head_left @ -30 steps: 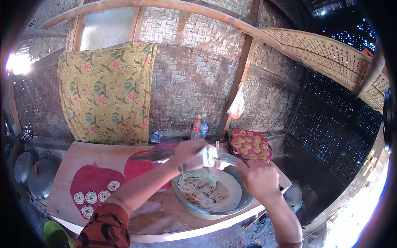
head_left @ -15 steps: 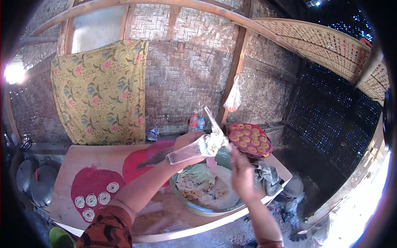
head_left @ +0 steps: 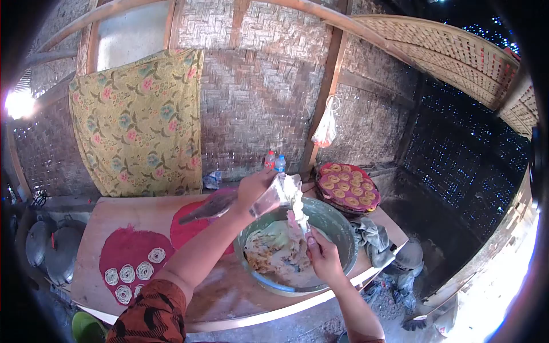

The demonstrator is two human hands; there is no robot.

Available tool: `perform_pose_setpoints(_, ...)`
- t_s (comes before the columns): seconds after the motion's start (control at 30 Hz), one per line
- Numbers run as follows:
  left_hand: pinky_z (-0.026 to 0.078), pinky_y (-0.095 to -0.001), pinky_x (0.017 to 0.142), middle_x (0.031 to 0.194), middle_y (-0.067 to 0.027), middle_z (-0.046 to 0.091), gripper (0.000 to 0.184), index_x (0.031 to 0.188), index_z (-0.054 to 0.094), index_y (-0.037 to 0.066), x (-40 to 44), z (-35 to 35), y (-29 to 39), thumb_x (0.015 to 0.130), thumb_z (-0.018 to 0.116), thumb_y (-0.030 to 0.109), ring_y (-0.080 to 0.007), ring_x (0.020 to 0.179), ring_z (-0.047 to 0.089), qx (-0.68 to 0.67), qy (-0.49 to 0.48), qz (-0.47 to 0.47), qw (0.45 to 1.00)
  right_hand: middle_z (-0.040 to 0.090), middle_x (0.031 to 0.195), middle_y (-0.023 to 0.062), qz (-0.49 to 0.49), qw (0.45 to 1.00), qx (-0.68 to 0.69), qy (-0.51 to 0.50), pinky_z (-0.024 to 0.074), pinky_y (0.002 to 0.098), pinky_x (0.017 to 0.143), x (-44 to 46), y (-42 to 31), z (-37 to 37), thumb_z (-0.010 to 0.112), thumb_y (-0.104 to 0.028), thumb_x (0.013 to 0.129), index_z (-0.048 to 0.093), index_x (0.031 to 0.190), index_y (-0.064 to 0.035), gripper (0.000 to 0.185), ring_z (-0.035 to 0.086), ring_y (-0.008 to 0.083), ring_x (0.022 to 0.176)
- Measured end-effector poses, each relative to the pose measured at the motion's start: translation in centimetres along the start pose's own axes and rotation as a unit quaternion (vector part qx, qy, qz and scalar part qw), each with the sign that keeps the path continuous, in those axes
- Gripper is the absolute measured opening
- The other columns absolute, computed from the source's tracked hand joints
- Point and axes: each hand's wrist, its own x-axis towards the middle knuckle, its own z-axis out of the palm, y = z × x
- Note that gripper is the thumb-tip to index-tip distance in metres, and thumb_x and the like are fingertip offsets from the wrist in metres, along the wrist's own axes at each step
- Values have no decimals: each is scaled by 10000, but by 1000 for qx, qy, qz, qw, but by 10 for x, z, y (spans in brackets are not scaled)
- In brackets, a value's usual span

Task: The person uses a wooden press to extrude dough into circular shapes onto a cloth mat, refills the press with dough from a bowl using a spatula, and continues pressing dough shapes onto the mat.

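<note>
My left hand (head_left: 254,191) is closed round a wooden press-like tool (head_left: 267,201), tilted above the basin, with its long handle running back under my forearm. Pale dough (head_left: 293,191) sticks to the tool's open end. In my right hand (head_left: 325,258) is the handle of a dough-coated spatula (head_left: 298,218), its upper part against the dough at the tool. Below both hands stands a large green basin (head_left: 343,231) holding a pale and brownish dough mixture (head_left: 274,251).
Left on the table (head_left: 223,297) lies a red cloth (head_left: 128,251) with several coiled dough rings (head_left: 127,273). A round tray of rings (head_left: 347,188) is behind the basin, a grey cloth (head_left: 372,237) right of it, and two bottles (head_left: 270,160) by the wall.
My right hand has moved down and inward over the basin with the spatula, which has dropped from its raised slant. My left hand still holds the tool, slightly lower at its dough end.
</note>
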Motion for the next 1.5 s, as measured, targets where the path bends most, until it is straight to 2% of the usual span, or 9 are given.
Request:
perform_pose_setpoints(0.2, 534, -369, 765, 922, -95, 697, 336, 1027, 688, 136, -4, -20, -9, 763, 719, 342, -285, 857, 677, -59, 0, -175, 983, 651, 715, 157, 5, 975, -218, -38, 529, 400, 628, -9, 47, -49, 563, -124, 928, 606, 1250, -59, 332, 670, 321, 682)
perform_pose_setpoints(0.33, 483, -351, 861, 1041, -91, 676, 405, 1141, 642, 84, -41, -70, -23, 854, 654, 370, -237, 950, 633, -22, -131, -235, 963, 532, 1263, 228, -49, 861, -499, -81, 498, 447, 882, -42, 42, -54, 647, -193, 859, 607, 1216, -55, 384, 567, 391, 1099)
perform_pose_setpoints(0.47, 434, -347, 951, 1186, -99, 647, 428, 1204, 624, 43, -81, -155, -25, 886, 670, 326, -211, 1058, 597, 105, -158, -240, 952, 651, 958, 149, 109, 946, -260, -160, 493, 388, 811, -126, -27, -84, 652, -73, 819, 622, 972, 3, 174, 644, 336, 914)
perform_pose_setpoints(0.6, 414, -356, 995, 1221, -116, 624, 420, 1206, 612, -2, -139, -228, -54, 837, 728, 164, -220, 1130, 571, 170, -50, -259, 949, 720, 882, 80, 401, 735, -106, -537, 542, 296, 689, -256, -27, -122, 683, -119, 854, 713, 936, -72, 99, 698, 180, 765)
perform_pose_setpoints(0.73, 376, -328, 1022, 1245, -98, 602, 404, 1232, 596, -14, -195, -298, -81, 897, 663, 201, -198, 1167, 538, 177, -70, -361, 913, 689, 1100, 130, 475, 635, 78, -604, 505, 301, 874, -364, -22, -61, 551, -81, 931, 614, 1208, -26, 289, 660, 208, 984)
perform_pose_setpoints(0.83, 348, -314, 1041, 1273, -87, 584, 416, 1266, 585, 0, -218, -322, -93, 927, 627, 238, -182, 1194, 511, 170, -73, -396, 900, 616, 1175, 126, 555, 642, 522, -88, 450, 298, 914, -419, -30, -2, 481, -127, 977, 524, 1251, 24, 316, 588, 187, 1054)
perform_pose_setpoints(0.93, 334, -308, 1045, 1275, -76, 584, 435, 1270, 590, 9, -225, -332, -101, 919, 633, 262, -177, 1193, 509, 112, -21, -407, 906, 580, 1042, 87, 435, 857, 275, -11, 395, 302, 862, -416, -25, 50, 369, -279, 1041, 519, 1110, 46, 364, 528, 158, 985)
perform_pose_setpoints(1.3, 372, -304, 982, 1196, -68, 628, 444, 1226, 631, 23, -213, -361, -101, 869, 692, 281, -163, 1131, 545, 21, 109, -424, 899, 551, 589, 42, 308, 928, -199, -73, 378, 330, 487, -309, -100, 72, 464, -322, 1010, 540, 852, 22, 386, 525, 146, 515)
perform_pose_setpoints(1.5, 425, -325, 913, 1156, -86, 642, 430, 1157, 651, -17, -191, -346, -84, 859, 685, 291, -188, 1040, 579, 97, 116, -360, 921, 480, 576, 12, 159, 801, 477, 325, 367, 255, 443, -238, -154, 76, 391, -261, 1033, 549, 839, -9, 355, 484, 123, 473)
